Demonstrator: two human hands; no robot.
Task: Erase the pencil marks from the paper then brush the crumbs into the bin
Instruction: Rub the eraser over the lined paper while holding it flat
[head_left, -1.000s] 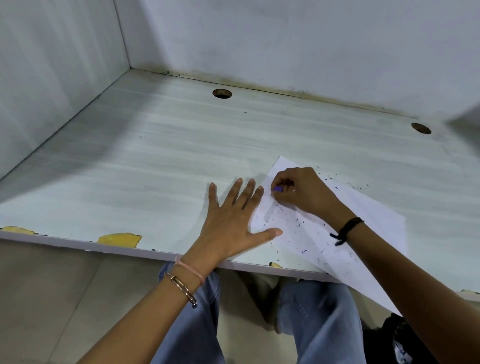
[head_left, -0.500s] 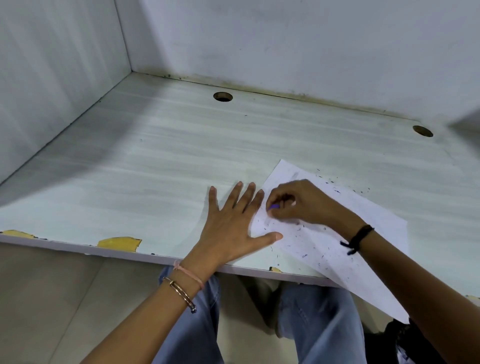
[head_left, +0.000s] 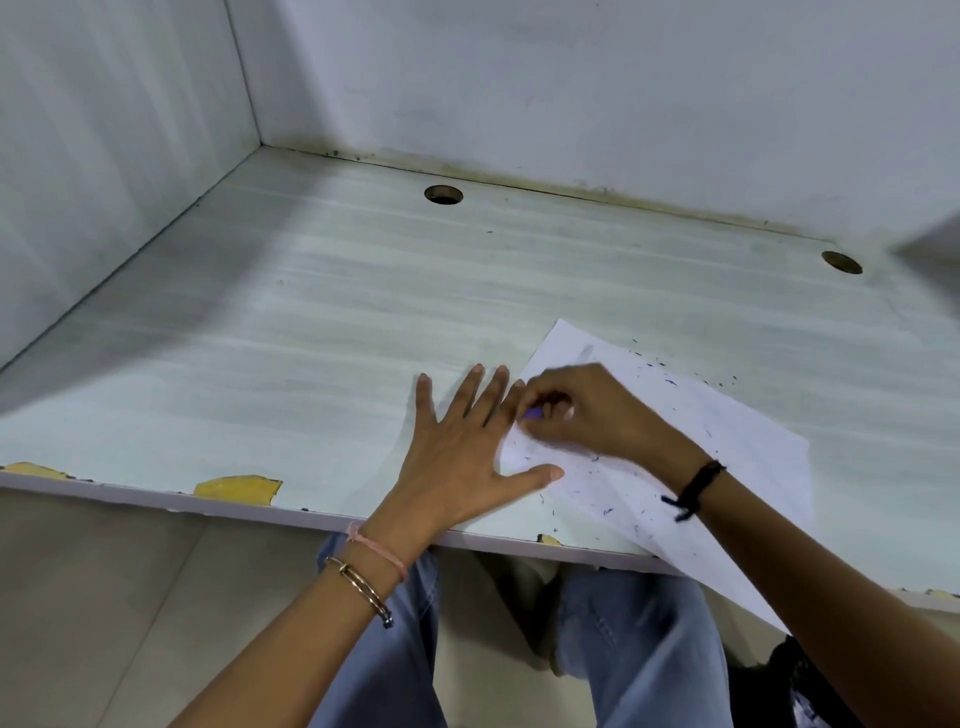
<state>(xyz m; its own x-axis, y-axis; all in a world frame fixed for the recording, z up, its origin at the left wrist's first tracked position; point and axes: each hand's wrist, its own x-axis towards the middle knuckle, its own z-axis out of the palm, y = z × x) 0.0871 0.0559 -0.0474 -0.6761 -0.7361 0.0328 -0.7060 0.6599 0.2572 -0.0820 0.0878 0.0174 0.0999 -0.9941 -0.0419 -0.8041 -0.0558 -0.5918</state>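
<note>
One sheet of paper (head_left: 727, 467) lies on the surface (head_left: 311, 338). Its long axis runs diagonally from the corner just beyond the right grip (head_left: 597, 415) to the corner overhanging the near edge, under that forearm. One purple eraser (head_left: 533, 414) is pinched in the right grip, over the paper's left part. The left grip (head_left: 457, 457) is released, fingers spread flat, thumb on the paper just beside the right grip. Many dark crumbs (head_left: 670, 383) are scattered around the right grip. Two round holes (head_left: 443, 194) lie well beyond both.

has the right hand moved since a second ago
Yes. The right hand, pinching the purple eraser, has slid leftward and toward the person, away from the far corner of the paper, up to the left hand.
</note>
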